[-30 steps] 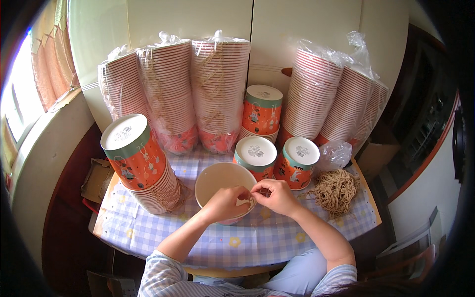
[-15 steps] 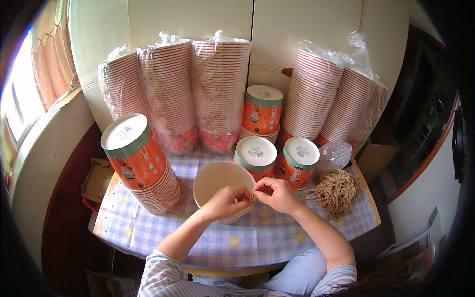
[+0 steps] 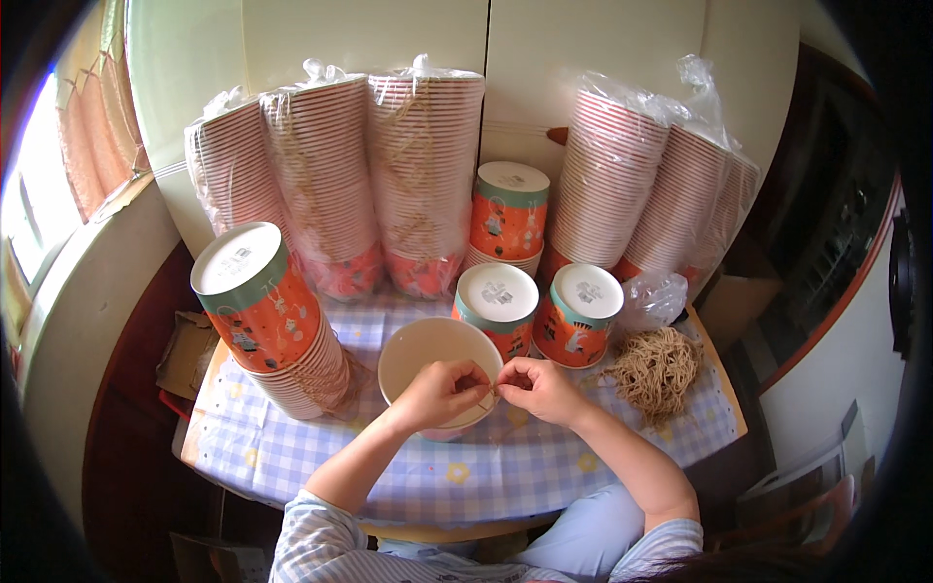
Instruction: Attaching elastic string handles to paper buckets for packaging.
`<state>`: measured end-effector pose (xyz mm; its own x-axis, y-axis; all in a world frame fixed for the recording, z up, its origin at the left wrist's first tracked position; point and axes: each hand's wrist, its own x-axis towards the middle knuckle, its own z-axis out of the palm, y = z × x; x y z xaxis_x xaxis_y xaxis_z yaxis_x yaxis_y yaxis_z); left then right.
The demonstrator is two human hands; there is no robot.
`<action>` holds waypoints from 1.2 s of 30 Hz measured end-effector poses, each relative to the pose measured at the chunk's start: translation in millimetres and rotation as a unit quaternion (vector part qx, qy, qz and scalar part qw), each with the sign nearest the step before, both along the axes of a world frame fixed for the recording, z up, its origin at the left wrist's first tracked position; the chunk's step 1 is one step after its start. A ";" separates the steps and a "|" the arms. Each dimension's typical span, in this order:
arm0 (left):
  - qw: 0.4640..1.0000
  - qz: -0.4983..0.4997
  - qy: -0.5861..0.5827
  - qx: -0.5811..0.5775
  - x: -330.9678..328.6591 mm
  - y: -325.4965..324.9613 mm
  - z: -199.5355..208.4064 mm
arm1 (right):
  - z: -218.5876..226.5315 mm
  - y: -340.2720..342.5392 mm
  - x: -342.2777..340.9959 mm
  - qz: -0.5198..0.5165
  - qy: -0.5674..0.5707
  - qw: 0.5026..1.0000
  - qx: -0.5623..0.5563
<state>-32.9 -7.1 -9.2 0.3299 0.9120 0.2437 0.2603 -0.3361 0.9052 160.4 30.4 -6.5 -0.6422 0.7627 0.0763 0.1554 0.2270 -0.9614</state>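
Observation:
An upright paper bucket (image 3: 413,348) with a cream inside stands in front of me. Over its near right rim, my left hand (image 3: 445,394) and my right hand (image 3: 544,391) meet almost fingertip to fingertip. Both are closed in a pinch on a thin tan string (image 3: 489,398), of which only a short bit shows between the fingers. To the right of my right hand lies a loose heap of tan strings (image 3: 659,374). At the left leans a stack of nested buckets (image 3: 272,311), upside down, orange and green, with strings hanging at its side.
Two upturned buckets, one on the left (image 3: 498,294) and one on the right (image 3: 583,301), stand just behind my hands. Another short upturned stack (image 3: 510,209) is farther back. Tall plastic-wrapped bucket stacks (image 3: 423,165) line the back of the checked tablecloth (image 3: 389,476). A crumpled clear bag (image 3: 653,299) lies behind the string heap.
My right fingers have drawn closer together and turned slightly downward by the bucket's rim. The whole view has shifted a little; the buckets have stayed in place.

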 end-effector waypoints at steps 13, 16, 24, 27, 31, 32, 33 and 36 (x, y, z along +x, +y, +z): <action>0.993 0.080 0.044 0.078 3.4 -4.4 6.7 | 1.2 -2.5 -1.3 -0.010 -0.030 0.999 0.015; 0.992 0.084 0.038 0.085 3.7 -4.8 7.5 | 0.2 -2.1 -0.9 -0.010 -0.019 1.000 0.003; 0.990 0.097 0.030 0.098 4.2 -4.7 8.1 | -1.5 0.0 1.7 -0.002 -0.030 0.999 -0.016; 0.989 0.107 0.026 0.102 3.4 -4.2 6.0 | 1.4 -2.0 0.3 0.013 -0.037 0.998 -0.039; 0.989 0.108 0.015 0.101 3.8 -3.3 5.0 | 1.2 -1.6 0.8 0.019 -0.047 0.998 -0.040; 0.989 0.109 0.014 0.098 3.8 -3.2 4.9 | 1.3 -1.7 1.1 0.024 -0.049 0.998 -0.038; 0.989 0.109 0.014 0.098 3.6 -3.2 5.0 | 1.5 -1.7 1.3 0.028 -0.052 0.998 -0.036; 0.989 0.111 0.022 0.099 2.2 -4.2 6.4 | 3.6 -3.1 0.5 0.030 -0.060 0.997 -0.044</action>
<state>-30.7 -11.3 -2.7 0.1415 0.8992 0.4141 0.3847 -0.4354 0.8139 160.9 27.2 -2.8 -0.6872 0.7232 -0.0689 0.2591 0.1554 -0.9533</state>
